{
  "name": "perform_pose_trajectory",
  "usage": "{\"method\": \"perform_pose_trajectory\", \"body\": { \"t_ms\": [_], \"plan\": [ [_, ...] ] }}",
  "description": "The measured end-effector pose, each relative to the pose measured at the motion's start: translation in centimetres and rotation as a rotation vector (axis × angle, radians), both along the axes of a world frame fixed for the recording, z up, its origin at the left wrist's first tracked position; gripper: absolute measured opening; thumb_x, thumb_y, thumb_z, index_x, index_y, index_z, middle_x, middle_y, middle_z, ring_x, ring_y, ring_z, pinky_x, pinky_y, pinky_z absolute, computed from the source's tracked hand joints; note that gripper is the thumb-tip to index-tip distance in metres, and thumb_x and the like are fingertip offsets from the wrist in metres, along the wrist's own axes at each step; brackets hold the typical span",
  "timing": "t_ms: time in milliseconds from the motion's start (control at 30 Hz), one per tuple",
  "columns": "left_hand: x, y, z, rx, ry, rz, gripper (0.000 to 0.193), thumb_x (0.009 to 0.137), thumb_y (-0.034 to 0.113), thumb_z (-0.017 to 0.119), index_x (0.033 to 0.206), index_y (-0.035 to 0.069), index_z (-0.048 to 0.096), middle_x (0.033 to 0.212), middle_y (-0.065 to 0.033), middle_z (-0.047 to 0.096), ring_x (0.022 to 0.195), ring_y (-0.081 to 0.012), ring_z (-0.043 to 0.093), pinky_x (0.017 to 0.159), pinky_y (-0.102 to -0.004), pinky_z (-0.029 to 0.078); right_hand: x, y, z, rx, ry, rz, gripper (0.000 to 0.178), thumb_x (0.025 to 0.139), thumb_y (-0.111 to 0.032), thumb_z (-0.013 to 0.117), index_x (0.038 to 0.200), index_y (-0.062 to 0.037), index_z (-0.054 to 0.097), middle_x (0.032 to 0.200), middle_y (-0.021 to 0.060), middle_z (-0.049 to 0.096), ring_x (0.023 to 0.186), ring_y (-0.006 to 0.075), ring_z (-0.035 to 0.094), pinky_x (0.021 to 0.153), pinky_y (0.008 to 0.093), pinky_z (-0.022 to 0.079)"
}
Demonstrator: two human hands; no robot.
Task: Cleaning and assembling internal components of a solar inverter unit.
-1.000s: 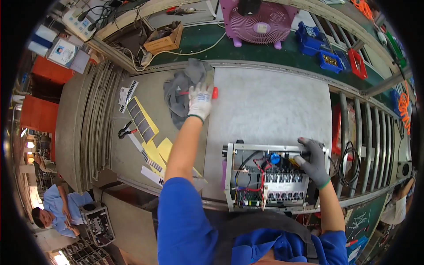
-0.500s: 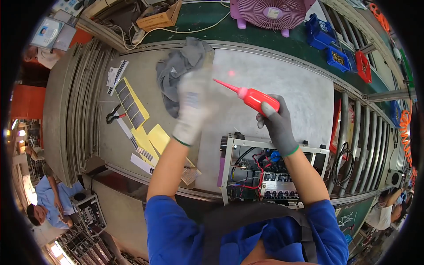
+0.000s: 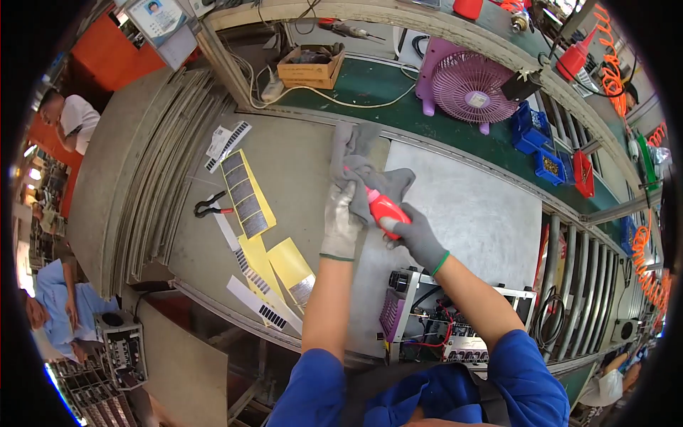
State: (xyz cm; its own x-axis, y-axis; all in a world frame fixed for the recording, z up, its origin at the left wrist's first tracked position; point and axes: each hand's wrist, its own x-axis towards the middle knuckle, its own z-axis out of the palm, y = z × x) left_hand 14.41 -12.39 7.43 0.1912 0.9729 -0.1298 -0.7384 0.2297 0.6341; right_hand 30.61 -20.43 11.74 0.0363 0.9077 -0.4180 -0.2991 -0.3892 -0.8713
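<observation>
1. Head view: red bottle is off the bench, above the near edge of the grey cloth, ahead of and left of the open-topped metal casing.
2. Right hand, grey glove: fingers and thumb wrapped about the bottle's base end.
3. Left hand, pale glove: fingers bent, pinching the cloth beside the nozzle. How firmly it presses cannot be told.
4. Risk, judged: if the right hand squeezes too hard, any contents could spurt into the cloth or onto the left glove. Fill level cannot be told.
5. Risk, judged: a loose hold on the cloth could let the nozzle slip free and drip on the pale metal sheet or the sticker sheets.
6. Risk, judged: the right forearm crosses over the casing; a low elbow could snag it.
7. Bearing: nozzle end points away from the wearer and to the left, into the cloth; its tip is largely covered. Long axis runs diagonally, base toward the wearer's right. Tilt from level cannot be told.
</observation>
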Motion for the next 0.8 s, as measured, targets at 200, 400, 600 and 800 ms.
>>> {"method": "perform_pose_trajectory", "body": {
  "t_ms": [200, 400, 600, 800],
  "plan": [
    [0.9, 0.6, 5.7, 0.079, -0.322, -0.177, 0.039, 0.103, 0.016, 0.058, 0.139, 0.003, 0.051, 0.129, -0.0106, 0.061, 0.118, -0.0263, 0.062, 0.105, -0.0461, 0.051, 2.0, 0.0, 2.1, -0.042, -0.101, 0.203, 0.041, 0.090, -0.035, 0.075, 0.107, 0.0002, 0.063, 0.082, 0.0071, 0.065, 0.065, 0.0142, 0.064, 0.055, 0.0274, 0.054],
    [2.4, 0.4, 4.3, 0.059, -0.011, -0.084, 0.035, 0.103, 0.007, 0.054, 0.137, -0.001, 0.053, 0.125, -0.0115, 0.064, 0.114, -0.0241, 0.064, 0.102, -0.0396, 0.052, 3.9, -1.2, 1.0, -0.185, 0.036, 0.335, 0.047, 0.090, -0.046, 0.073, 0.103, -0.0013, 0.064, 0.081, 0.0075, 0.066, 0.058, 0.0159, 0.064, 0.051, 0.0295, 0.054],
    [4.4, 0.6, 4.0, 0.067, 0.194, 0.165, 0.030, 0.100, 0.002, 0.055, 0.130, -0.002, 0.059, 0.118, -0.0103, 0.067, 0.102, -0.0211, 0.066, 0.094, -0.0357, 0.055, 3.2, -3.4, 3.0, 0.364, -1.349, 0.090, 0.042, 0.087, -0.046, 0.074, 0.102, -0.0069, 0.066, 0.081, 0.0120, 0.069, 0.067, 0.0318, 0.068, 0.062, 0.0421, 0.055],
    [-1.5, 5.0, 8.5, 0.212, 0.473, 0.574, 0.014, 0.099, 0.006, 0.060, 0.111, 0.000, 0.066, 0.099, -0.0043, 0.068, 0.087, -0.0182, 0.065, 0.078, -0.0331, 0.056, 8.8, -9.1, 5.6, 0.169, -0.924, 0.186, 0.043, 0.087, -0.042, 0.074, 0.107, -0.0053, 0.066, 0.087, 0.0139, 0.071, 0.074, 0.0301, 0.071, 0.068, 0.0411, 0.056]
  ]
}}
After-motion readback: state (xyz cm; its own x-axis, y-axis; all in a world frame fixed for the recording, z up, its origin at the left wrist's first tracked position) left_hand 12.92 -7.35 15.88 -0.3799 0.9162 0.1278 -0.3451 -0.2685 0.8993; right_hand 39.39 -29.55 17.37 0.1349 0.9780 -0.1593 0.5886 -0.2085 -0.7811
